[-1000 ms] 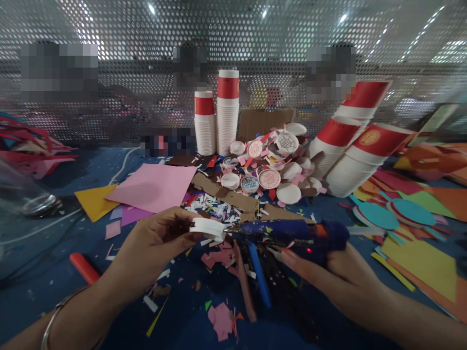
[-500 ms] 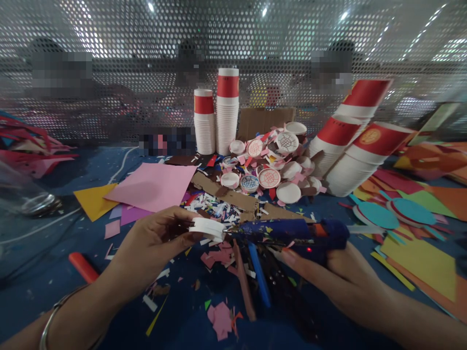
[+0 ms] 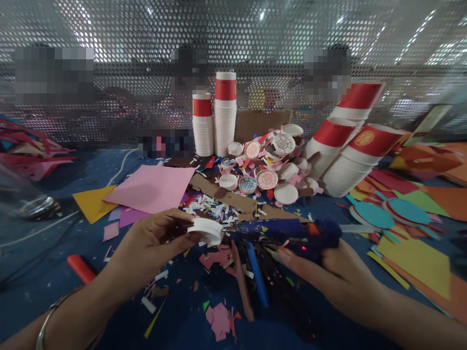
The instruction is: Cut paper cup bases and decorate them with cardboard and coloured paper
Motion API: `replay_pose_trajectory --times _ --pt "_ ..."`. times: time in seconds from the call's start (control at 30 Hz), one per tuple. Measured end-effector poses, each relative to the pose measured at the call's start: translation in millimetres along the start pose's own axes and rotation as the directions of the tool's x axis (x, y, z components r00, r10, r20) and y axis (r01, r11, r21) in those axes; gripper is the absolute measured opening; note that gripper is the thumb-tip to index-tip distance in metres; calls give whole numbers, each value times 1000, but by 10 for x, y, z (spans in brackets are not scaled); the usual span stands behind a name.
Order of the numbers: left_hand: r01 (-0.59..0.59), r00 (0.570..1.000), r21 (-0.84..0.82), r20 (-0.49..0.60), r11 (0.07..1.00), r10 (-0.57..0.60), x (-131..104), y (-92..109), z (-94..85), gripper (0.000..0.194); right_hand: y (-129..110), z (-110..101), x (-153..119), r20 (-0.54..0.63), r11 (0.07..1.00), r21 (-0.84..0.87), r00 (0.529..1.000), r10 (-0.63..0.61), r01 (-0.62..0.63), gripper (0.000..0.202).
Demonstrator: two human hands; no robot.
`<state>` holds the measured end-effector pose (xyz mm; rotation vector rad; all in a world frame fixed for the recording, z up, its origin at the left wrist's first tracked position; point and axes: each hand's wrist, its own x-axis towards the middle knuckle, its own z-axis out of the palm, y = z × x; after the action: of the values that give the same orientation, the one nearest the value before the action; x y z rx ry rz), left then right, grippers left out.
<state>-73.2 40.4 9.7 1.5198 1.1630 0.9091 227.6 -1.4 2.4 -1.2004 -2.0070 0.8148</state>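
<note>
Between the thumb and fingers of my left hand (image 3: pixel 156 245) is a white round paper piece (image 3: pixel 208 231), its edge facing right. My right hand (image 3: pixel 328 272) is wrapped round the handle of a dark blue glue gun (image 3: pixel 273 229), which has a lit red light and a clear stick out of its back. The gun's nozzle is at the right edge of the white piece; whether they touch cannot be made out. Below the gun lie a brown stick (image 3: pixel 241 284) and a blue stick (image 3: pixel 257 274), with pink paper scraps (image 3: pixel 220 321) nearer the front.
Stacked paper cups (image 3: pixel 225 116) stand at the back, and more cups (image 3: pixel 361 155) lean at the right. A pile of round pieces (image 3: pixel 267 179) lies between them. Pink paper (image 3: pixel 151 187), yellow paper (image 3: pixel 419 257) and a red handle (image 3: pixel 80 269) lie around. A perforated screen rises behind.
The view has shifted slightly. The white piece is tilted a little more, showing more of its flat face. Both hands keep their holds.
</note>
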Motion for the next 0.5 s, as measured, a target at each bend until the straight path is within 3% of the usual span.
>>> replay_pose_trajectory --times 0.37,0.43,0.5 --pt "63 998 -135 21 989 -60 21 -103 -53 22 7 -20 92 -9 1000 11 1000 4 -4 24" --pt "42 999 -189 7 981 -42 38 -119 -53 21 36 -55 100 -5 996 -11 996 84 -84 31" --pt "22 999 -281 -24 960 -30 59 -110 -49 19 86 -105 90 -3 968 -47 970 245 -245 44"
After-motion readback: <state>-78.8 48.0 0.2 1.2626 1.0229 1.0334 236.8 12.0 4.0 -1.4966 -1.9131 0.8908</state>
